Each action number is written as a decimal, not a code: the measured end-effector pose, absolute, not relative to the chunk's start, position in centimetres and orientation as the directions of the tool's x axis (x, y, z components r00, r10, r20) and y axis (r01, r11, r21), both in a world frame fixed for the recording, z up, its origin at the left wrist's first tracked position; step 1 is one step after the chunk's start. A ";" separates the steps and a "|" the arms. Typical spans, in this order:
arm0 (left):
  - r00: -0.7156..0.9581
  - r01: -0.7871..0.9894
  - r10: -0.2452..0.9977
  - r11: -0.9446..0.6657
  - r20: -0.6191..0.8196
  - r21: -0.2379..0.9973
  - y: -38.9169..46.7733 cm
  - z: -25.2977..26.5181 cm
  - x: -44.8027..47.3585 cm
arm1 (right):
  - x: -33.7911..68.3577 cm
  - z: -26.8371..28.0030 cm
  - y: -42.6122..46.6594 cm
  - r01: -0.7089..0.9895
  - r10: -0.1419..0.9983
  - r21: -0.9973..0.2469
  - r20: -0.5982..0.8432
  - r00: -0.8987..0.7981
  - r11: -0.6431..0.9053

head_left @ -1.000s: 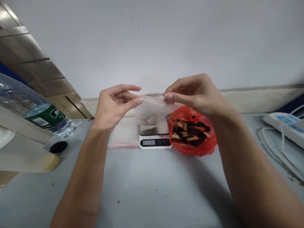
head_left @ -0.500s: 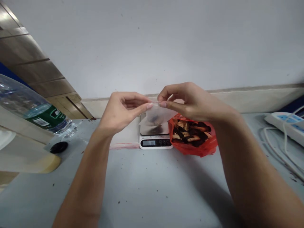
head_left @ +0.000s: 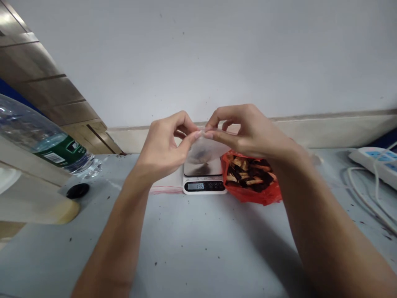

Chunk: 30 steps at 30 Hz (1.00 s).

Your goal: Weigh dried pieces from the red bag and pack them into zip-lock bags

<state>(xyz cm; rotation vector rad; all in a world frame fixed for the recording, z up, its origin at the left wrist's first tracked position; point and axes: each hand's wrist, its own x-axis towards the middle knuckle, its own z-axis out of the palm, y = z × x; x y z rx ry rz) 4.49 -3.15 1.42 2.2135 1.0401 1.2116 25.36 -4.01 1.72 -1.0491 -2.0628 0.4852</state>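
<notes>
We note the left hand (head_left: 169, 147) and right hand (head_left: 248, 128) near mid-frame, thumbs and fingertips pinched together on the top edge of a small translucent plastic bag (head_left: 214, 145). The bag hangs between them at centre, a brownish piece (head_left: 201, 155) showing blurred through its film. Below it sits a flat white digital scale (head_left: 188, 191) with a black front panel; we read the digits 135, decimal point unclear. We cannot tell whether the bag touches the plate. Just right of the scale: a crinkled red plastic bag (head_left: 259, 198), open, holding dark-brown and tan pieces (head_left: 248, 171). Left of the scale: flat clear bags with red edges (head_left: 167, 189), partly behind the left forearm. At the frame's left we record a clear plastic bottle with a green label (head_left: 60, 151) and a black oval object (head_left: 77, 190) on the grey tabletop (head_left: 186, 256).
</notes>
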 end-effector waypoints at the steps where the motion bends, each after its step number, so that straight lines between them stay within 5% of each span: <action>1: 0.343 0.422 0.764 -0.645 0.546 0.638 -3.1 1.5 4.3 | 25.5 1.6 -3.9 0.519 0.811 -0.624 0.457 -0.365 0.584; 14: 0.312 0.403 0.751 -0.660 0.582 0.634 -2.7 2.5 2.3 | 28.4 1.2 -3.4 0.519 0.853 -0.678 0.414 -0.317 0.521; 27: 0.400 0.453 0.682 -0.728 0.612 0.514 -2.9 2.9 2.5 | 29.8 2.2 -4.8 0.703 0.923 -0.612 0.342 -0.178 0.362; 30: 0.416 0.441 0.629 -0.771 0.657 0.459 -3.5 3.5 3.0 | 30.3 2.8 -5.6 0.633 0.916 -0.665 0.335 -0.222 0.396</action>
